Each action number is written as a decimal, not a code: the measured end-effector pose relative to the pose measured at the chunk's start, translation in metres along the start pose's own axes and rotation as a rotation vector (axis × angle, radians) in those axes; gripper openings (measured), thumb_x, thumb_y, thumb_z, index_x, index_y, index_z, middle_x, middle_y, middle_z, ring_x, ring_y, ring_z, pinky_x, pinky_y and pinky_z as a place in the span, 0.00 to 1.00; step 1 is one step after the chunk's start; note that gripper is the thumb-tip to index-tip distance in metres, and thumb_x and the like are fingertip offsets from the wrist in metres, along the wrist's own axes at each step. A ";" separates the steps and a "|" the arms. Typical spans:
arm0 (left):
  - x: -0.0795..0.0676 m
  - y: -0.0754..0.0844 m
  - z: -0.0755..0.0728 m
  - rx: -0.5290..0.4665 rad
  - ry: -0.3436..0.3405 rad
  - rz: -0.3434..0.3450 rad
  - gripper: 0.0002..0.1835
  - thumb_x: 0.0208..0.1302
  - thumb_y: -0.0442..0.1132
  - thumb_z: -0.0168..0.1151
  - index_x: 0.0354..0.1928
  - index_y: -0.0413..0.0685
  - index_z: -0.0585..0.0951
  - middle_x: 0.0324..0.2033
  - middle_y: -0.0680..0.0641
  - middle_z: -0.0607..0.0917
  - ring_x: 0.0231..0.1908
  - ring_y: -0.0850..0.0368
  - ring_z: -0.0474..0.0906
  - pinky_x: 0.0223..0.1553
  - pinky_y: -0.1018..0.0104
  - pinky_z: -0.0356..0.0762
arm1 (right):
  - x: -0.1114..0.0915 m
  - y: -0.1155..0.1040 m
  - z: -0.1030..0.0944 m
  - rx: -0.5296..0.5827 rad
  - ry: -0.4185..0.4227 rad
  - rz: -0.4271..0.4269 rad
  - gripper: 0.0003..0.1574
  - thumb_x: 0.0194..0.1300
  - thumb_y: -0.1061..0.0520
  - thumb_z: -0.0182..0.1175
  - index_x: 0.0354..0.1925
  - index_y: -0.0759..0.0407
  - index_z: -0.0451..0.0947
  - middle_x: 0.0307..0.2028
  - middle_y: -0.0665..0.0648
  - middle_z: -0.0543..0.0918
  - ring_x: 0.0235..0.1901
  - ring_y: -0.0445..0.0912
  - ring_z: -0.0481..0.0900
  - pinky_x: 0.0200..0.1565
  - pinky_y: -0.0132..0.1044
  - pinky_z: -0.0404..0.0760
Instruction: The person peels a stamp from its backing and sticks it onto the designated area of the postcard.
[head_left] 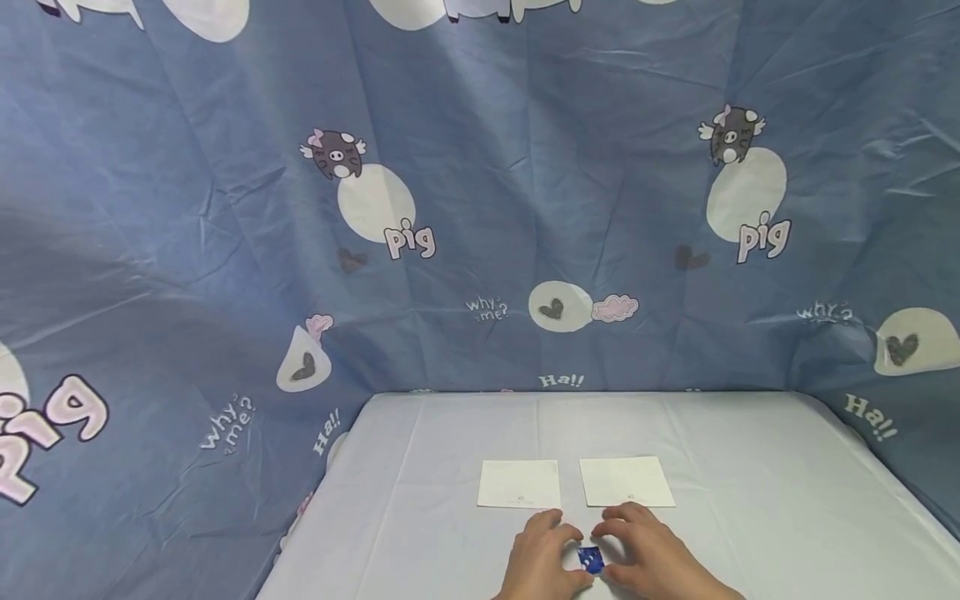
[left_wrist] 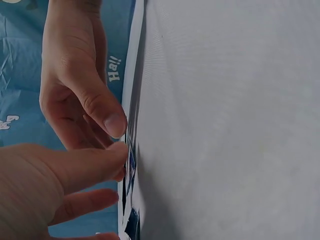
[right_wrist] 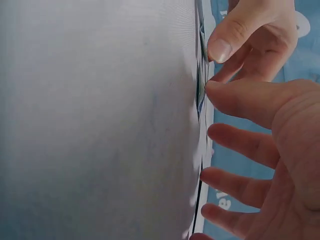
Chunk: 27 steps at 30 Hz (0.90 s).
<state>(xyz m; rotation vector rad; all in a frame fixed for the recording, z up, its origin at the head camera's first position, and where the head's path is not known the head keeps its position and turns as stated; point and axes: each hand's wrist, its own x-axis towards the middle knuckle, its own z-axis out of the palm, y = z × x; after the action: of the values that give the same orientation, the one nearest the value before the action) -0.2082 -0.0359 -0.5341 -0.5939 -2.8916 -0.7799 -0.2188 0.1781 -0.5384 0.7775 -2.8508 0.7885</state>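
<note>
A small blue square piece with light marks (head_left: 591, 559) lies on the white-covered table between the two hands. On its left is my left hand (head_left: 542, 557), fingers loosely bent and spread from the thumb. My right hand (head_left: 651, 553) mirrors it on the other side. Both thumb tips are close to the piece's near corners. Each wrist view looks along the tabletop, so the blue piece (left_wrist: 132, 161) appears only as a thin sliver by the thumbs. In the right wrist view the right thumb seems to touch its edge; firm contact is hard to judge.
Two white cards lie side by side beyond the hands, the left card (head_left: 519, 483) and the right card (head_left: 627, 482). A pale cloth covers the table (head_left: 420, 517). Behind it hangs a blue curtain (head_left: 480, 200) with pig prints.
</note>
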 end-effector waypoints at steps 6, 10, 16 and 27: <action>0.001 -0.001 0.003 0.035 0.032 0.006 0.21 0.40 0.51 0.83 0.40 0.59 0.88 0.56 0.44 0.81 0.59 0.45 0.74 0.53 0.44 0.74 | 0.002 -0.002 0.000 -0.018 -0.005 -0.018 0.22 0.48 0.44 0.77 0.43 0.40 0.84 0.54 0.54 0.80 0.59 0.67 0.72 0.48 0.72 0.74; 0.003 -0.001 0.004 0.044 0.045 0.002 0.19 0.41 0.52 0.82 0.38 0.60 0.89 0.55 0.45 0.82 0.59 0.45 0.74 0.52 0.46 0.75 | 0.004 -0.004 0.001 -0.035 0.011 -0.041 0.20 0.47 0.47 0.78 0.41 0.41 0.85 0.53 0.54 0.80 0.58 0.66 0.73 0.48 0.70 0.74; 0.005 -0.002 0.006 0.054 0.069 0.001 0.14 0.42 0.51 0.82 0.33 0.62 0.89 0.53 0.46 0.83 0.57 0.48 0.75 0.50 0.49 0.75 | 0.007 -0.007 0.001 -0.036 0.027 -0.046 0.20 0.45 0.50 0.78 0.39 0.38 0.84 0.53 0.54 0.80 0.56 0.61 0.75 0.49 0.67 0.76; 0.006 -0.005 0.005 -0.048 0.161 0.030 0.09 0.45 0.41 0.79 0.22 0.64 0.85 0.41 0.57 0.84 0.47 0.57 0.77 0.43 0.54 0.74 | 0.010 -0.013 0.000 -0.029 0.021 0.001 0.18 0.44 0.52 0.79 0.33 0.36 0.81 0.51 0.51 0.80 0.54 0.56 0.76 0.50 0.63 0.77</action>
<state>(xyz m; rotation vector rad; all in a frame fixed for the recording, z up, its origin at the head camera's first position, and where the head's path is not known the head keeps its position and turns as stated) -0.2153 -0.0360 -0.5396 -0.5500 -2.7192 -0.8541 -0.2212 0.1641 -0.5304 0.7602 -2.8375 0.7491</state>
